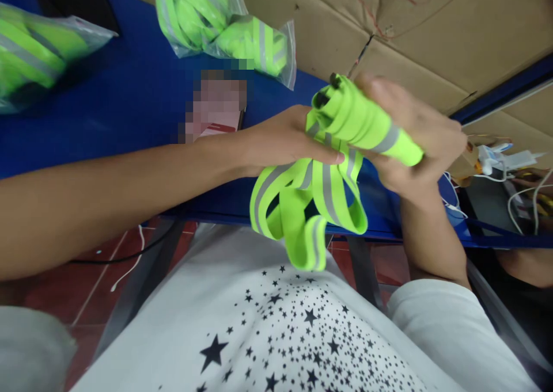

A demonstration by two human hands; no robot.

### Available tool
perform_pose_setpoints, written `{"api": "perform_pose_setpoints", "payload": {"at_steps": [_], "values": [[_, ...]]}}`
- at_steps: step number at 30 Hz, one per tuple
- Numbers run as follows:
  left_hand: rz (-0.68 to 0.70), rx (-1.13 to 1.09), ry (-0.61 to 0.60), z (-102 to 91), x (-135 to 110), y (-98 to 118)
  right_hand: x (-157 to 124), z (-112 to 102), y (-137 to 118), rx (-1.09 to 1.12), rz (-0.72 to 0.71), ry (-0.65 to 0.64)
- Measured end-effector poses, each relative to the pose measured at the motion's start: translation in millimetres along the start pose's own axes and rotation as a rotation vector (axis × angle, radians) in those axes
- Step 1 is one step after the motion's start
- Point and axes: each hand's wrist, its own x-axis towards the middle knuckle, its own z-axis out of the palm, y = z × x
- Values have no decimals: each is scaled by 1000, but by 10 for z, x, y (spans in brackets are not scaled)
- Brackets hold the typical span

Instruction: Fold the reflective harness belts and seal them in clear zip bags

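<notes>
A bundle of neon-green reflective straps with grey stripes is held up between both hands, over the front edge of the blue table. My left hand is closed around the gathered straps, its thumb lying across them while their loops hang below. My right hand grips a strap wound round the top of the bundle, with its fingers curled and slightly blurred. Dark ends, perhaps buckles, show at the bundle's upper left tip. The fingers of my left hand are mostly hidden behind the straps.
Clear plastic bags of green straps lie at the back of the blue table, with another bag at far left. Behind my left forearm is a blurred-out pinkish object. Cardboard lines the back; cables and small items sit right.
</notes>
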Motion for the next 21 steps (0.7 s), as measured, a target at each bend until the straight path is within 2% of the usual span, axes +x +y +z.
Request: {"api": "perform_pose_setpoints", "payload": {"at_steps": [2,3,6,8,12,14,18,21], "values": [[1,-107,-82,0,2,-21,38,33,41,-97,-218,-21],[-21,-145,-104,-1,0,-15,48,46,69,-122,-246,-20],[-139,-183,-94,-23,-17,61,51,64,132,-145,-231,1],[-171,-225,-135,-55,-35,129,45,64,141,-164,-226,16],[-55,-313,-266,-98,-42,181,39,75,116,-263,-228,21],[-53,-300,-241,-95,-19,147,48,84,104,-294,-196,-59],[-123,-259,-96,-65,35,79,76,57,119,-226,-15,-256],[-70,-228,-24,-14,38,137,67,16,137,-83,76,-177]]}}
